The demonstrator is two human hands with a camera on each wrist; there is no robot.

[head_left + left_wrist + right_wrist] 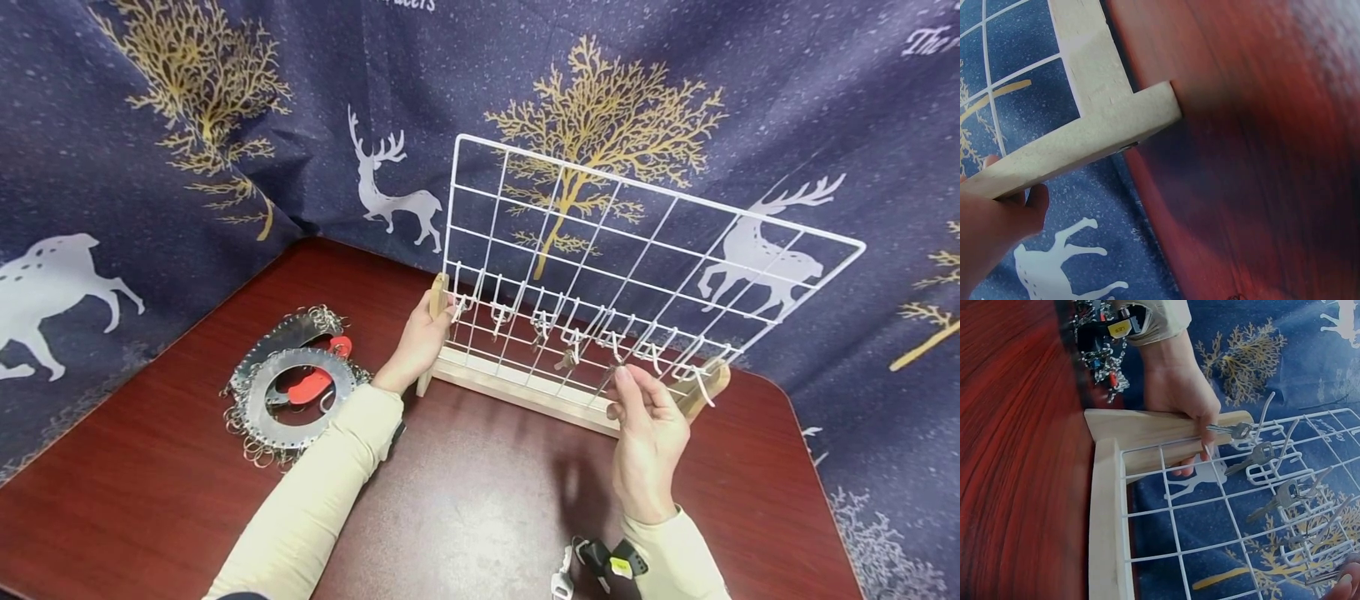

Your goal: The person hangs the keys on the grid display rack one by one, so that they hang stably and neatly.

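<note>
A white wire grid rack (600,180) stands on the table in a wooden frame, with a row of white hooks low on its face. My left hand (420,337) grips the wooden side post (1110,122) at the rack's left end. Thumb and fingertips of my right hand (648,437) pinch a small metal key (1324,577) at a hook right of the middle; the fingers partly hide it. Several silver keys hang from hooks to the left, among them one key (1280,500) seen in the right wrist view.
To the left lie flat metal rings (262,400) edged with many small wire loops, and red-handled pieces (309,387) among them. A loose key (562,583) is on the table near my right wrist. A dark blue deer-print cloth (315,75) hangs behind.
</note>
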